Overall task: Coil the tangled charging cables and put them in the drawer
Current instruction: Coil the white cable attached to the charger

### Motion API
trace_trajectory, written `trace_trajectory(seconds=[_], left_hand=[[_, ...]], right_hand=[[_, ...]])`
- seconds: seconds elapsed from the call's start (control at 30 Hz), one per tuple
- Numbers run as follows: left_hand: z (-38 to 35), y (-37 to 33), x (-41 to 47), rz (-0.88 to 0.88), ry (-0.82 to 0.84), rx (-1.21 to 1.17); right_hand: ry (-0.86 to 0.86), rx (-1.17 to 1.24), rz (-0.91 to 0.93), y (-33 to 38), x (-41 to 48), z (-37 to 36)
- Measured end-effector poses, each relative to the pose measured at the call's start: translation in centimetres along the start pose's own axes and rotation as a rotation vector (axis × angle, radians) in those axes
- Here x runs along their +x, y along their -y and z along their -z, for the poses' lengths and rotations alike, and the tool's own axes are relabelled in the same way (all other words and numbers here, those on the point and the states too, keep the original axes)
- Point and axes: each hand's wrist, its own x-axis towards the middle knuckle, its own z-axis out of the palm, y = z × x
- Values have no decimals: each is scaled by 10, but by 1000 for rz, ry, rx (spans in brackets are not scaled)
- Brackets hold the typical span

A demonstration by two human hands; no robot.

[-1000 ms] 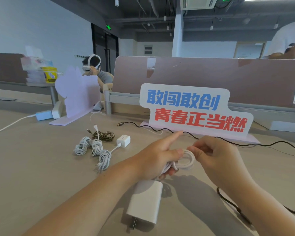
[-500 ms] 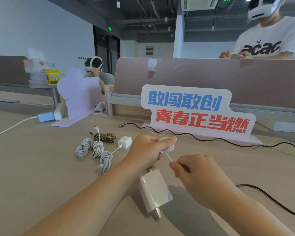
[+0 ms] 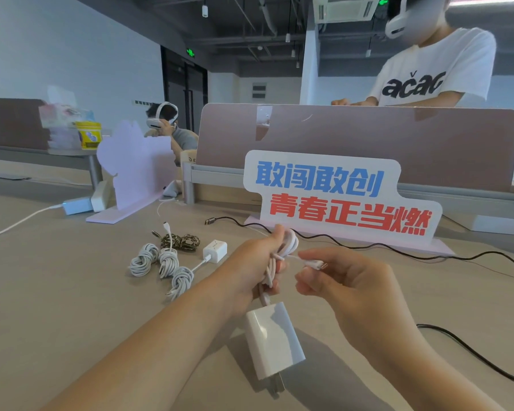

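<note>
The left hand [image 3: 254, 269] grips a coiled white cable [image 3: 290, 243], fingers curled round its loops, while the right hand [image 3: 350, 283] pinches the plug end [image 3: 318, 264] just right of the coil. The charger brick [image 3: 272, 342] hangs below the left hand, over the surface [image 3: 57, 307]. The step in hand looks like finishing this coil — the next move calls for wrapping or tucking the short tail so the loops hold. To the left lie three white bundles [image 3: 168, 262], a braided cable [image 3: 181, 241] and a small charger [image 3: 215, 250]; a loose black cable [image 3: 368, 247] runs along the far side — not yet coiled. No drawer is in view.
</note>
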Motion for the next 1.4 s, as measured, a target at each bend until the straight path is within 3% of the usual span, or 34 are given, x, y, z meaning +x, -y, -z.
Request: trace_trajectory(seconds=[0.13, 0.3, 0.67, 0.87, 1.13, 1.4], left_hand=[[-2, -3, -5, 61, 180, -188], [-8, -1, -7, 22, 208, -190], [-18, 17, -4, -214, 132, 67], [-22, 24, -3, -240, 132, 101], [-22, 24, -4, -310, 112, 198], [-23, 25, -5, -388, 184, 280]], right_hand=[[-38, 185, 24, 2, 2, 2], [-71, 348, -12, 3, 3, 7], [-274, 89, -165, 6, 6, 2], [-372, -97, -209, -9, 10, 4], [-318, -232, -220, -14, 10, 7], [-275, -147, -322, -13, 13, 18]])
